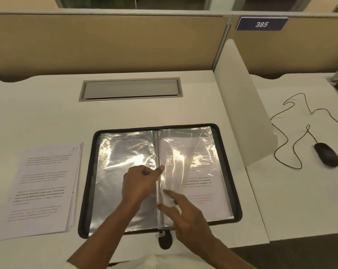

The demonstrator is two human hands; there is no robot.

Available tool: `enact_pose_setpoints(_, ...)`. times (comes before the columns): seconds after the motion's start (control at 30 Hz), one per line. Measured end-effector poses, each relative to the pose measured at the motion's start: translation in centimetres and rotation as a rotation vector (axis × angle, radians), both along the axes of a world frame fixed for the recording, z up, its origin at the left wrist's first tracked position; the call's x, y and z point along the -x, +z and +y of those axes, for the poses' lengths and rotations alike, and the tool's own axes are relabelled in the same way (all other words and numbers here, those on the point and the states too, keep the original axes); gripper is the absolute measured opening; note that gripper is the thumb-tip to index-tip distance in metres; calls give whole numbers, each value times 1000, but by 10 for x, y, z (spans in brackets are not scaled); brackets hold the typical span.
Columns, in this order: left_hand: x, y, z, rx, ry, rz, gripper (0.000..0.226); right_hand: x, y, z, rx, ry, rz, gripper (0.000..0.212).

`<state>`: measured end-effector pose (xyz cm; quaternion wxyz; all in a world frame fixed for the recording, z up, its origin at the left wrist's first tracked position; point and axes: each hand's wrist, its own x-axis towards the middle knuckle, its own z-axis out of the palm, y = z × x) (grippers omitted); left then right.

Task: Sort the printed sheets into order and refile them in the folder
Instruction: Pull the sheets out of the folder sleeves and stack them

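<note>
A stack of printed sheets point(45, 189) lay slightly fanned on the left of the desk point(47, 113), its top page marked 10 by hand. Just right of it lay the folder point(88, 171), open flat, its black zipped border framing glossy clear sleeves. The right sleeve held 1 printed page. The left hand point(139, 183) was curled, thumb at the spine; whether it pinched a sleeve could not be told. The right hand point(183, 212) was spread wide, fingertips on the right sleeve. Far right lay a wired mouse point(327, 154).
</note>
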<state>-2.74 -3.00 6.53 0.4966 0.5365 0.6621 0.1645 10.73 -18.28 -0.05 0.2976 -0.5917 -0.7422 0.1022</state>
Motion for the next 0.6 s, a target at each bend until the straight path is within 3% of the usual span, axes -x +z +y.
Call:
enact_pose_setpoints(0.13,14,11,0,87,20,-53,70,3,10,2,117,183,-6,41)
enact_pose_setpoints(0.2,16,17,-2,136,-57,-38,76,6,15,-1,222,265,121,39)
enact_pose_setpoints(0.27,15,24,-6,196,-153,-38,63,8,17,-2,181,283,144,34)
enact_pose_setpoints(0.37,14,24,-10,152,-150,-39,21,14,24,3,146,337,138,27)
enact_pose_setpoints(0.43,21,17,-9,33,-102,73,26,16,21,9,-14,302,52,17)
enact_pose_setpoints(0.5,35,12,-4,-33,-61,186,27,17,21,12,-121,273,171,12)
enact_pose_setpoints(0.6,66,6,9,-72,-23,336,24,8,28,22,19,85,464,16)
